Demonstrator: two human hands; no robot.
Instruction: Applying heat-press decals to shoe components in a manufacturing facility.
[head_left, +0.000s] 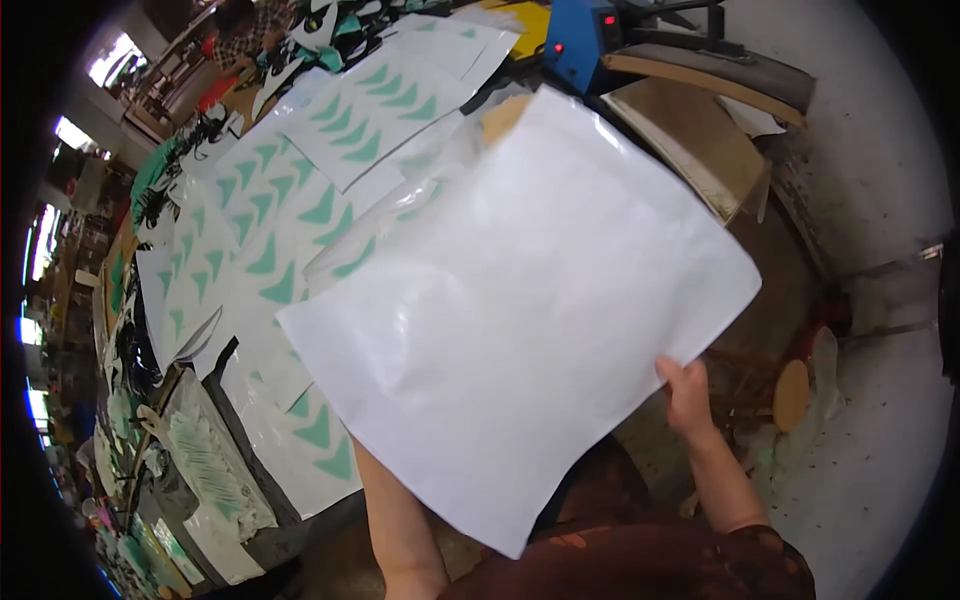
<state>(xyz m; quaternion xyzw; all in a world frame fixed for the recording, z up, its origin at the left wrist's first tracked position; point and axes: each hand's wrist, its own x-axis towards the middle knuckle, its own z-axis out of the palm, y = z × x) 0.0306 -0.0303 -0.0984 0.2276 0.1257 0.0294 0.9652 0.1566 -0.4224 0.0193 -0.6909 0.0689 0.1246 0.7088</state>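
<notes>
A large blank white sheet [540, 270] is held up in front of me, tilted and slightly wavy, with a glossy sheen in places. My right hand [686, 395] is closed on its right edge, thumb on the upper face. The left forearm [395, 520] rises beneath the sheet's lower left side; my left hand itself is hidden behind it, so its grip does not show. To the left, sheets printed with green curved shapes [345, 135] lie spread and overlapping, partly covered by the white sheet.
A blue machine [580, 45] with red lights stands at the back, beside a padded curved board [715, 75]. Dark and green scraps [320, 45] are heaped along the far side. Clear plastic-wrapped material [215, 460] lies at the near left. Another person [245, 35] is at the far left.
</notes>
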